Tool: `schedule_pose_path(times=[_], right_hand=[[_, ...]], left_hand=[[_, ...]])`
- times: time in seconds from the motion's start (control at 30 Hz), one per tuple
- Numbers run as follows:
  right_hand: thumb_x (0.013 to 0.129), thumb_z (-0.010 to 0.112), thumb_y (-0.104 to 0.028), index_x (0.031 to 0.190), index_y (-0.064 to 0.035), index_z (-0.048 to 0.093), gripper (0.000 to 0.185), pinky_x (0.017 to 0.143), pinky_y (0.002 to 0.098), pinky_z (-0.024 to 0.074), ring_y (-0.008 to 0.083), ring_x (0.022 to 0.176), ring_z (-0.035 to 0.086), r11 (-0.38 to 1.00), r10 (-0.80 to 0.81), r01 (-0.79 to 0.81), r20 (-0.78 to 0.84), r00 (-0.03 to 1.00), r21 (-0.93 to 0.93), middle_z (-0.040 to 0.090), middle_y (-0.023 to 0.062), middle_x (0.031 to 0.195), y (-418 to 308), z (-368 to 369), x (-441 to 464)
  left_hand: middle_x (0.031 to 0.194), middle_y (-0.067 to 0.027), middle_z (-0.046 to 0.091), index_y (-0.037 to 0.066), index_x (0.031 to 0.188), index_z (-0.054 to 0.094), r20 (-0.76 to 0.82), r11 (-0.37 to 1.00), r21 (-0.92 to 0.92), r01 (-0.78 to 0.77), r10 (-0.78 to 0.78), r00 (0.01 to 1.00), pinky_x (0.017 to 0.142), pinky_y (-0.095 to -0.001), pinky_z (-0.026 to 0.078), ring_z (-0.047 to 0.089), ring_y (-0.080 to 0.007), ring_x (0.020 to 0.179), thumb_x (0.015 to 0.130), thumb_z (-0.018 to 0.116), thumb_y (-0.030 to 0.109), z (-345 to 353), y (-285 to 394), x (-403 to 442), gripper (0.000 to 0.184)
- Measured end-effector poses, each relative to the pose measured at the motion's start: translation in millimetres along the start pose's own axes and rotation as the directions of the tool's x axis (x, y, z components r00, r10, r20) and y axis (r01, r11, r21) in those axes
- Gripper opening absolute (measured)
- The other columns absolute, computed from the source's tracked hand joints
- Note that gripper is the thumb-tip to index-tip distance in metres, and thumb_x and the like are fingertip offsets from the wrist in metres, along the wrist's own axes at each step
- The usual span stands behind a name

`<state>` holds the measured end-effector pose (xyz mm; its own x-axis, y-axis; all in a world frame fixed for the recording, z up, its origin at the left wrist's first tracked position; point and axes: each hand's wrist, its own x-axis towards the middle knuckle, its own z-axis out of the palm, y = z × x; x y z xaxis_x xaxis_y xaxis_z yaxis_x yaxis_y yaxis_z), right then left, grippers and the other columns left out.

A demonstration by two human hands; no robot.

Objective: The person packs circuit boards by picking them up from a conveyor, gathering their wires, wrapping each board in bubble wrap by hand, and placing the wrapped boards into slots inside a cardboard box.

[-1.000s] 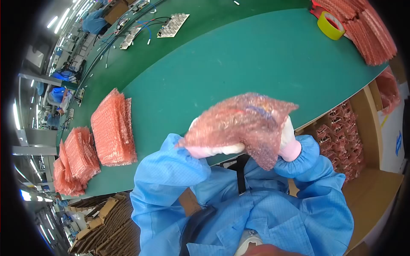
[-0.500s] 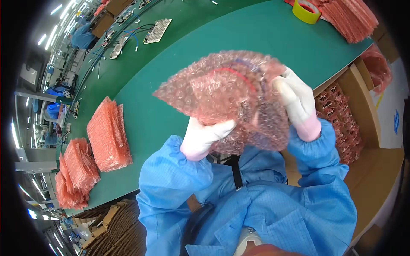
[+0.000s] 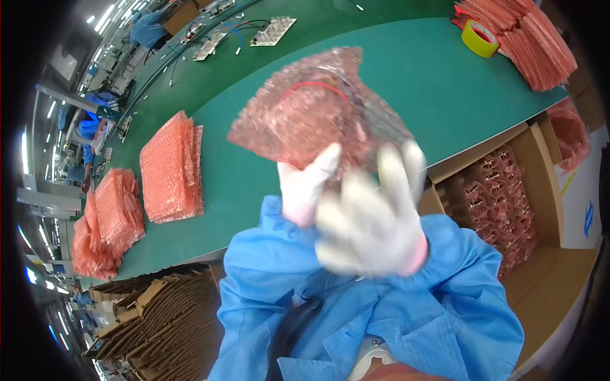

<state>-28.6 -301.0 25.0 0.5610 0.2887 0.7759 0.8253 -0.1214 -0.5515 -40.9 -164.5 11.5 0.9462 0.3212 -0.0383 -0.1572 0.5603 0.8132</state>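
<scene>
A pink bubble-wrap bag (image 3: 311, 114) hangs over the table in front of me, with a red wire and darker wires showing through it. What else is inside cannot be made out. My left hand (image 3: 305, 190), in a white glove, grips the bag's lower edge with the thumb on the near side. My right hand (image 3: 375, 216), also gloved, is blurred by motion just below the bag. Its fingers are spread, with nothing visible in them.
Stacks of pink bubble-wrap bags (image 3: 170, 171) lie on the green table (image 3: 222, 190) at left, more bags (image 3: 534, 47) and yellow tape (image 3: 480, 39) at upper right. An open carton (image 3: 546, 190) holds wrapped pieces at right. Cardboard dividers (image 3: 171, 324) stand lower left; wired boards (image 3: 273, 32) lie beyond.
My right hand has left the bag's right side and moved down and left, its fingers spreading. The bag has tilted and risen slightly, still in my left hand. The whole view has shifted.
</scene>
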Motion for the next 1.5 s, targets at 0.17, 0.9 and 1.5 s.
schedule_pose_path(times=[0.17,0.9,1.5], right_hand=[[0.07,0.07,-0.044,0.133,0.0008,0.037,0.084,0.095,0.0371,0.0421,0.0345,0.118,0.047,0.998,0.061,-0.055,-0.157,0.986,0.041,0.045,0.0202,0.129,31,36,1],[0.089,0.051,-0.028,0.115,-0.0022,0.05,0.036,0.086,0.0385,0.0389,0.0186,0.086,0.049,-0.481,0.289,-0.008,0.167,0.943,0.877,0.052,0.0022,0.086,73,11,10],[0.08,0.057,-0.055,0.129,-0.0098,0.044,0.068,0.102,0.0529,0.0282,0.0298,0.124,0.036,-0.19,0.32,-0.217,0.269,0.908,0.958,0.042,0.0089,0.134,59,14,-3]], left_hand=[[0.13,-0.0134,0.046,-0.004,0.132,0.036,0.173,0.987,0.16,-0.01,-0.018,0.985,0.1,-0.039,0.038,0.046,-0.0252,0.12,0.077,0.069,0.014,-2,21,-23,0.066],[0.07,0.0036,0.053,0.002,0.081,0.06,0.398,0.711,0.685,-0.159,-0.182,0.899,0.054,-0.0184,0.037,0.045,-0.0023,0.062,0.079,0.063,0.012,12,26,-14,0.01],[0.052,-0.0031,0.051,0.0,0.063,0.055,0.269,0.428,0.884,-0.188,-0.137,0.953,0.047,-0.0272,0.036,0.044,-0.0083,0.051,0.082,0.055,0.012,0,-26,15,0.023]])
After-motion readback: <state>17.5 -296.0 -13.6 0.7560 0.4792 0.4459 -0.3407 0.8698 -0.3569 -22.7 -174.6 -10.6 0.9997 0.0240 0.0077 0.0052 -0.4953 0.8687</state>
